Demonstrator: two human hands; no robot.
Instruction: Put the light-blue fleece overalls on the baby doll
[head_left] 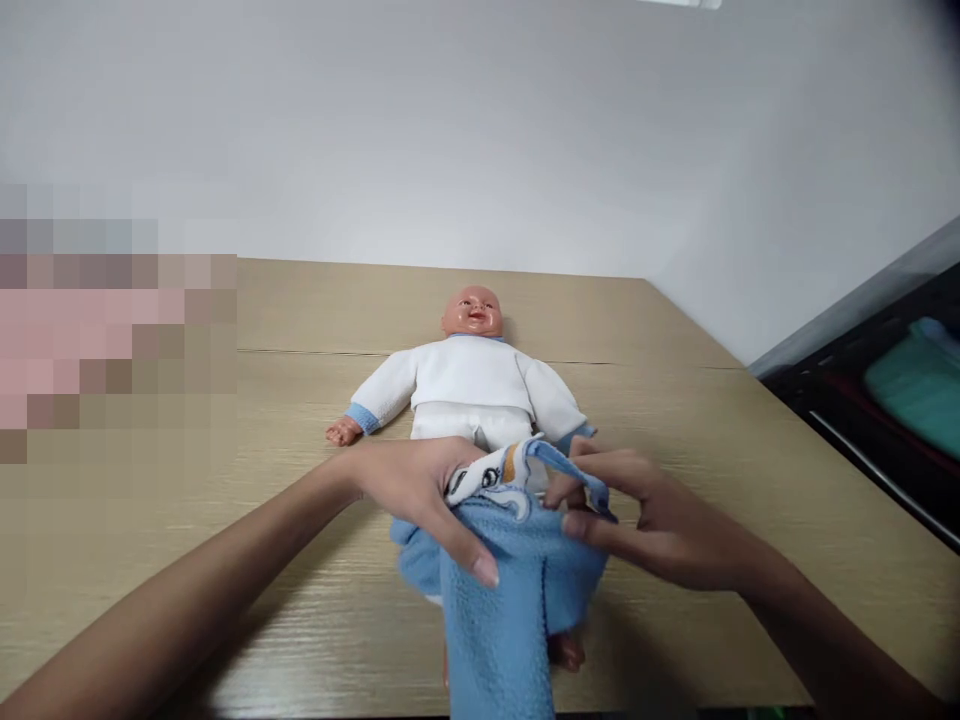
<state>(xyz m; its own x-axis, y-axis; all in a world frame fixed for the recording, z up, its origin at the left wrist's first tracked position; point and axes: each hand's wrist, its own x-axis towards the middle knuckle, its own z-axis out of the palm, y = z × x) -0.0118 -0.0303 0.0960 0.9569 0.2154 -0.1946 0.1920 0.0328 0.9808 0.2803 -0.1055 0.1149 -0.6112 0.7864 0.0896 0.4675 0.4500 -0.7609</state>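
Observation:
A baby doll [474, 375] lies on its back on the wooden table, its head toward the wall. It wears a white top with blue cuffs and white bottoms. Over its legs is a blue fleece garment [499, 610] with a white patch bearing a printed face and a thin blue strap. My left hand [431, 490] is closed on the garment's upper edge, thumb on top and fingers hidden behind the cloth. Pinched in my right hand [637, 510] is the garment's right edge by the strap. The doll's feet show partly below the cloth.
The wooden table [315, 310] reaches back to a pale wall. Beyond its right edge stands a dark open container or rack [840, 400] with green cloth [915, 390] in it. A pixelated patch covers the left side.

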